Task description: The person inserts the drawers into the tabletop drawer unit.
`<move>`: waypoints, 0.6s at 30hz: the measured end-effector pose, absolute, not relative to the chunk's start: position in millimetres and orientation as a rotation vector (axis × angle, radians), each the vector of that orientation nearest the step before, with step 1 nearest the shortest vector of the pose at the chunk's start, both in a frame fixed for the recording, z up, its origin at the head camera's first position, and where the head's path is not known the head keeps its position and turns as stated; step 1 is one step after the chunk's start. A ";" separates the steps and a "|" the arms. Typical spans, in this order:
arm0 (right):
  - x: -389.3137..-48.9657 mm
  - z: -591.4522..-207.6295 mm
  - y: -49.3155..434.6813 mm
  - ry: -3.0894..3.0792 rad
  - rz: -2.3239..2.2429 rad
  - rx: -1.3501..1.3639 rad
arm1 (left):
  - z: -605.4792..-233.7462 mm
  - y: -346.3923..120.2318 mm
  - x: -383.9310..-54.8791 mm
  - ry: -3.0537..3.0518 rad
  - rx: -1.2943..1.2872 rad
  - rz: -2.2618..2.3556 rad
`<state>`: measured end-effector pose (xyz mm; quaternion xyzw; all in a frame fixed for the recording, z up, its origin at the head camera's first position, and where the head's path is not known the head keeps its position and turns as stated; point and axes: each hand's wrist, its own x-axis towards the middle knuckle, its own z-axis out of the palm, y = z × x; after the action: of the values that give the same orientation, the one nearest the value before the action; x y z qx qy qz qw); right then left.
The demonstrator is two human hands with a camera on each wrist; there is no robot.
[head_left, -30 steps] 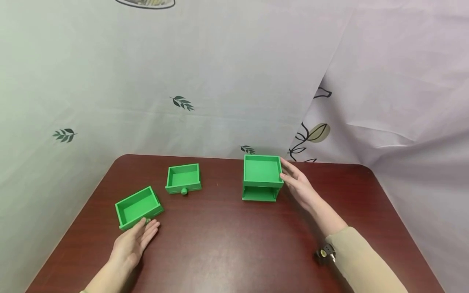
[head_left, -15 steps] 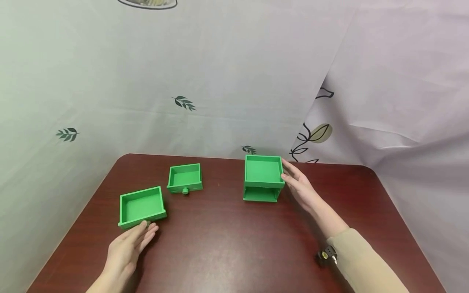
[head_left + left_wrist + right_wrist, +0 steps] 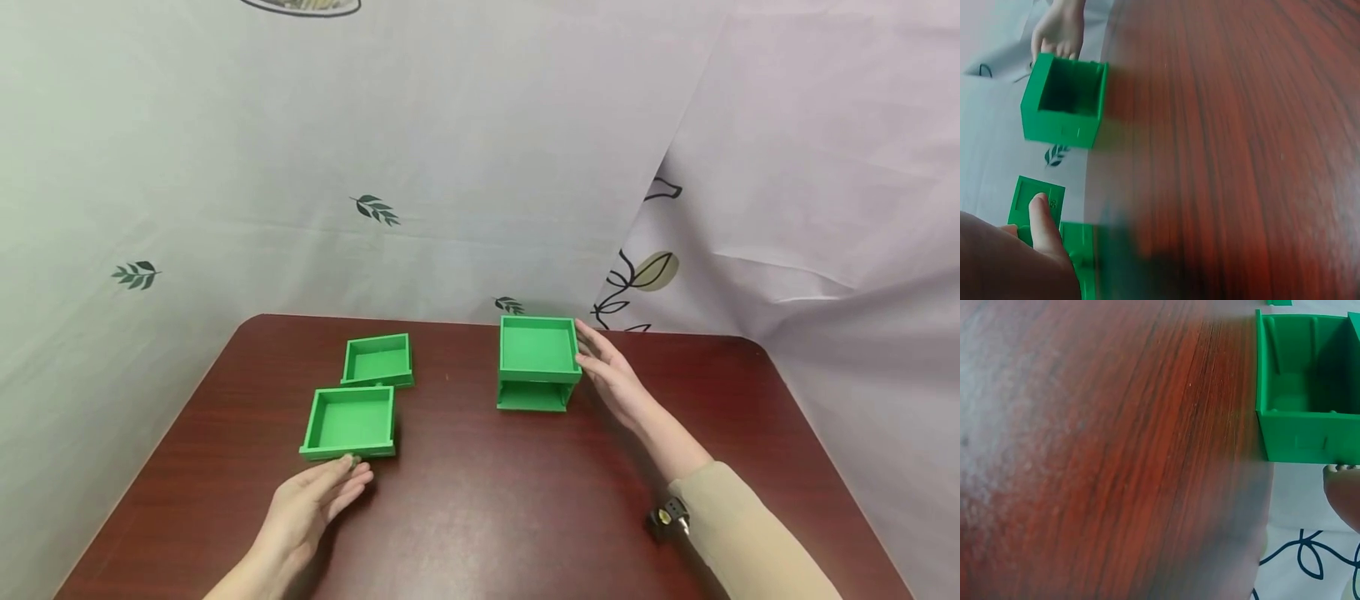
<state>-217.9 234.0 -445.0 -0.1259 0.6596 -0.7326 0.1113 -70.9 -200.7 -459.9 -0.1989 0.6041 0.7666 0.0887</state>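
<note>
My left hand (image 3: pixel 303 504) pinches the round knob of a green drawer (image 3: pixel 351 419), an open-topped tray whose front faces me. In the left wrist view, the thumb (image 3: pixel 1043 215) lies against the drawer's front (image 3: pixel 1025 197). Behind it lies a second green drawer (image 3: pixel 378 358), its knob hidden by the held one. To the right stands a small green drawer cabinet (image 3: pixel 538 346) with a shallow tray top and one open bay below. My right hand (image 3: pixel 611 379) rests its fingers against the cabinet's right side. In the right wrist view, the cabinet's bay (image 3: pixel 1304 362) looks hollow.
A dark red wooden table (image 3: pixel 480 500) carries everything. Behind its far edge hangs a pale cloth (image 3: pixel 480 167) with leaf prints. A small dark device (image 3: pixel 666 518) sits at my right wrist, beside the beige sleeve (image 3: pixel 742 533).
My left hand has carried the drawer to the right and turned it so its front faces me, bringing it before the second drawer. The right hand and the cabinet have stayed put.
</note>
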 end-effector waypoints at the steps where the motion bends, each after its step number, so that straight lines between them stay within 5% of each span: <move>1: -217.8 -444.7 233.8 1.935 -2.151 -0.376 | -459.7 -197.7 -71.4 1.798 -0.590 2.268; 18: -221.3 -447.1 233.8 1.987 -2.131 -0.421 | -463.8 -154.1 -76.1 1.651 -0.383 2.158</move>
<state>-221.3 233.8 -447.1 -0.1423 0.6716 -0.7204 0.0986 -76.1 -154.1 -463.8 -0.1369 0.5898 0.7709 0.1978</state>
